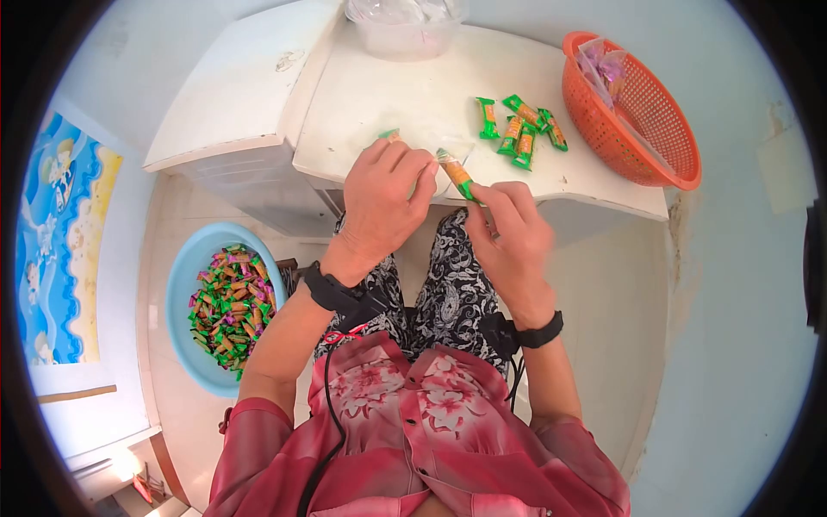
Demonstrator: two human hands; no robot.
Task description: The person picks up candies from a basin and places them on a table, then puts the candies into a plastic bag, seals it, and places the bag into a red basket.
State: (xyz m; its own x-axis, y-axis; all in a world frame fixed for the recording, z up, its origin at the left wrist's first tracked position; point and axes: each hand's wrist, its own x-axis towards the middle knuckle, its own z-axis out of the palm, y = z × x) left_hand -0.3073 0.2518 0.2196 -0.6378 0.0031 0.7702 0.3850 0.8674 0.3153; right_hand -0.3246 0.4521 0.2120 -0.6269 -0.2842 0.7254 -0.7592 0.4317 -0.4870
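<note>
My right hand (512,233) pinches the lower end of a green-and-orange wrapped snack bar (457,175) over the table's front edge. Close by on the left, my left hand (388,194) has its fingers curled, thumb and forefinger closed on a thin clear plastic bag (454,144) that shows faintly near the bar's upper end. A green tip of another wrapped bar (390,135) peeks out beyond the left fingers; the rest of it is hidden. Several loose bars (523,129) in the same wrapping lie on the white table (362,103), to the right of the hands.
An orange perforated basket (680,168) at the table's right holds a clear bag with purple-wrapped pieces (607,69). At the back sits a clear plastic tub (405,39). A light-blue basin (181,336) full of green and purple wrapped bars is on the floor at left.
</note>
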